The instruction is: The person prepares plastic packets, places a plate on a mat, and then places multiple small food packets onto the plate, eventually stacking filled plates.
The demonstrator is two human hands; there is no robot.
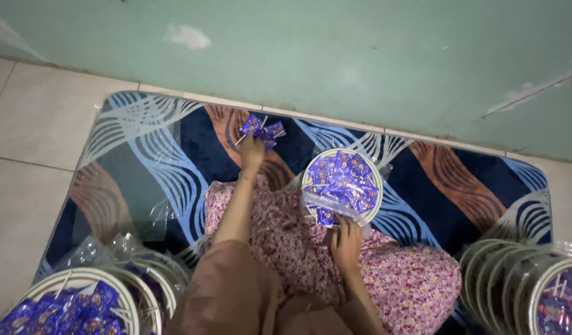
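A person sits on a patterned rug point(174, 161) laid on a tiled floor point(31, 124) against a pale green wall point(360, 56), seen from above, with a pink flowered skirt point(391, 273) spread over the legs. The left hand point(252, 152) reaches forward over the rug, fingers closed around a small bunch of purple lollipops point(263, 131), thin white sticks poking out to the sides. The right hand point(346, 243) rests on the lap, fingers curled and pinching the clear plastic wrap point(326, 208) at the near edge of a round white plate point(309, 170). The plate lies on the rug just beyond the knees and is filled with more purple wrapped sweets point(343, 180). Near the lower left corner stand plates already wrapped in plastic point(81, 298), piled with the same sweets; at the lower right a stack of wrapped plates point(515, 273) leans in a row. The lollipops look light and small, with slick, crinkly wrappers that could slide out of a loose grasp; the sticks seem the surest place to hold. The wrap looks thin, soft and easily torn, best taken by its edge
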